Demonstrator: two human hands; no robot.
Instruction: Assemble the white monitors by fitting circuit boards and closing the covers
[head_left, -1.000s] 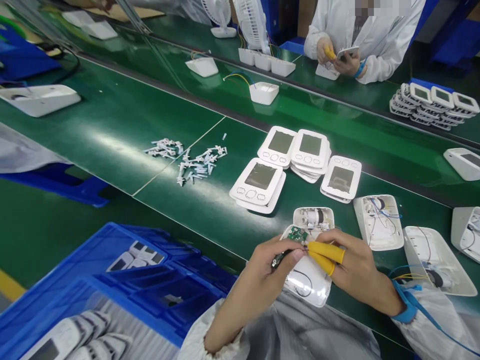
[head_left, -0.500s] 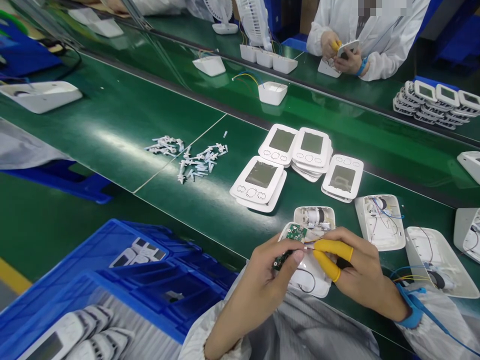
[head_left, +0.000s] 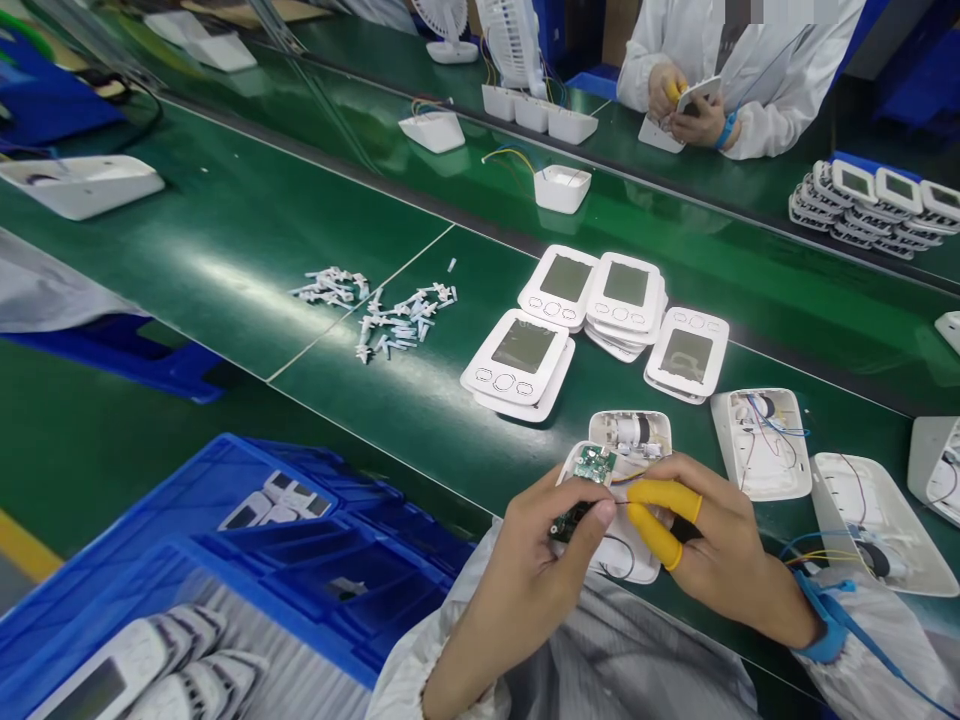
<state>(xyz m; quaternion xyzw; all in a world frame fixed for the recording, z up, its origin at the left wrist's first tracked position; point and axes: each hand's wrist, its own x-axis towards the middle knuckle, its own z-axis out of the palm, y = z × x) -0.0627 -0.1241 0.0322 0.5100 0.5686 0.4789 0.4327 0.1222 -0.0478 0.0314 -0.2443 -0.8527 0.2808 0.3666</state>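
Green circuit board (head_left: 595, 463) | long axis slanting | far end rightward

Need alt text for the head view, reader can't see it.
A person's left hand holds a green circuit board over a white casing, while the right hand, in yellow finger covers, pinches a thin wire. Ahead on the green table lie stacked white display panels and loose small parts.

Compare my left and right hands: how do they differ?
The left hand shows bare fingers; the right hand wears yellow finger covers. The right hand has a blue wrist strap; the left has none. The left hand holds a green circuit board; the right hand seems to pinch a thin wire. Both emerge from white sleeves.
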